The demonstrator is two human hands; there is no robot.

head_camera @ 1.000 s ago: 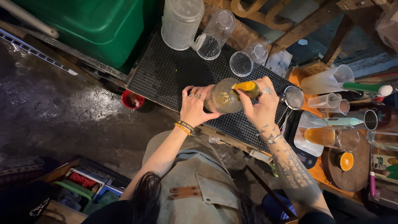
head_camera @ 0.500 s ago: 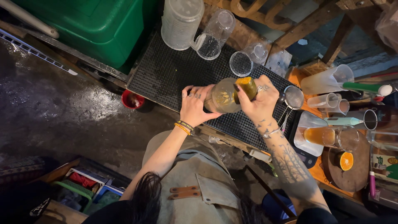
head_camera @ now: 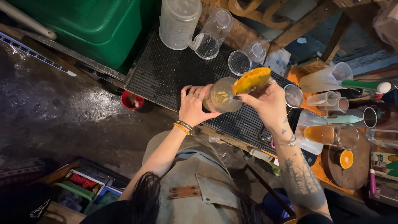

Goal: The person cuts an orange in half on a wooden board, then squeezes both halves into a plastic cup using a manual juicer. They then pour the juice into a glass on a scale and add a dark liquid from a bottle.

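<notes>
My left hand (head_camera: 194,104) grips a clear glass (head_camera: 223,97) that holds pale liquid and seeds, over a black ridged bar mat (head_camera: 166,74). My right hand (head_camera: 265,101) holds a halved orange-yellow fruit (head_camera: 251,79), cut face tilted, at the glass's right rim. A small fine strainer (head_camera: 293,96) lies just right of that hand. I wear a grey apron and wrist bands; my right forearm is tattooed.
Upturned clear pitchers (head_camera: 179,23) and glasses (head_camera: 247,58) stand at the mat's far edge. A green bin (head_camera: 95,25) is at top left. On the right are a glass of amber liquid (head_camera: 323,135), a halved orange (head_camera: 345,159) on a round wooden board, and bottles. A red cup (head_camera: 132,101) sits below the counter.
My right hand has lifted and tilted the fruit half from over the glass's mouth to its right rim, baring the seeds inside. The left hand keeps its grip on the glass.
</notes>
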